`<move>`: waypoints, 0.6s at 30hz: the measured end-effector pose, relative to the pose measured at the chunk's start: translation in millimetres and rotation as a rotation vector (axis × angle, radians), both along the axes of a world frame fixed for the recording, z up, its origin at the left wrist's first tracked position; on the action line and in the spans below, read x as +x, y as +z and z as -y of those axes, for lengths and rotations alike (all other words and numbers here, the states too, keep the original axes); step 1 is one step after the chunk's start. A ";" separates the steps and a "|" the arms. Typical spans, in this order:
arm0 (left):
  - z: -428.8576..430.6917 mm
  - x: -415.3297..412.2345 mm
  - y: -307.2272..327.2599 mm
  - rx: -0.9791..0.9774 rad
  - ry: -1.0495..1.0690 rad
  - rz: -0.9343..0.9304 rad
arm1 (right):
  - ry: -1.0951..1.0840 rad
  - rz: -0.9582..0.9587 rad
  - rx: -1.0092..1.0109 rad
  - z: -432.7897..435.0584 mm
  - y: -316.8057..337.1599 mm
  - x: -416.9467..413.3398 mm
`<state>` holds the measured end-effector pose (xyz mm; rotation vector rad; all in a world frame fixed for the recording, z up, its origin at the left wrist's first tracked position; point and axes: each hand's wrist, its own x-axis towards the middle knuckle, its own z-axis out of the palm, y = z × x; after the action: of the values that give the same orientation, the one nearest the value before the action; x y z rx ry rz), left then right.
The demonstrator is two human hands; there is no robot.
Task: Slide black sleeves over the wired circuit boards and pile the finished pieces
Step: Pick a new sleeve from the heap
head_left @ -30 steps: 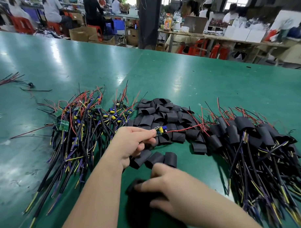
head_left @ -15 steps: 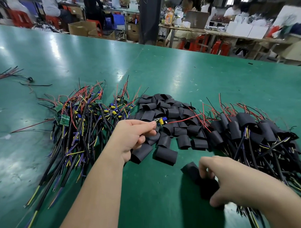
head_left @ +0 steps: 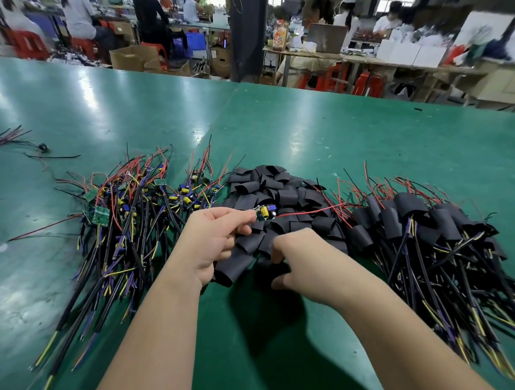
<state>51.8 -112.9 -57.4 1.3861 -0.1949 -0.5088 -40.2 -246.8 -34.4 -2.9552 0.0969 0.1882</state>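
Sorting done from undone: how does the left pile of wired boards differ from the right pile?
The left pile shows bare green boards; the right pile's are hidden in black sleeves. The left pile's yellow and blue components show; the right pile's do not. Both trail black, yellow and purple leads toward the person, thin red wires away.

A heap of short black sleeves (head_left: pixel 275 191), flattened and open-ended, sits on the green bench (head_left: pixel 365 138). At its nine o'clock sprawls a tangle of bare circuit boards (head_left: pixel 128 214), green with yellow and blue parts. Their red leads fan toward twelve and their dark cables trail toward seven. At three o'clock lies the finished pile (head_left: pixel 426 227), boards hidden in sleeves. Over the heap's six o'clock edge the left hand (head_left: pixel 214 240) pinches one bare board (head_left: pixel 265 213), its red wire (head_left: pixel 309 212) running toward three. The right hand (head_left: pixel 305 260) grips a single sleeve (head_left: pixel 267 270) just beside it.
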 end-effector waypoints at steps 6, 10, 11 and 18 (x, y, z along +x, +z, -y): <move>-0.9 0.1 0.7 -0.040 0.008 -0.007 | 0.059 -0.008 0.136 9.3 4.0 10.4; -3.9 1.2 1.7 -0.090 -0.025 0.010 | -0.007 0.159 0.321 27.5 1.2 -3.7; -4.7 1.0 3.1 -0.105 -0.039 0.023 | -0.051 0.214 0.388 33.5 0.5 -8.2; -11.4 -1.1 11.0 -0.288 -0.077 0.037 | -0.417 0.562 1.251 67.2 -2.4 -28.7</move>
<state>50.7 -101.4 -46.5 1.1109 -0.3396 -0.4986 -68.9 -314.0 -36.8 -1.6036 0.3511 -0.4679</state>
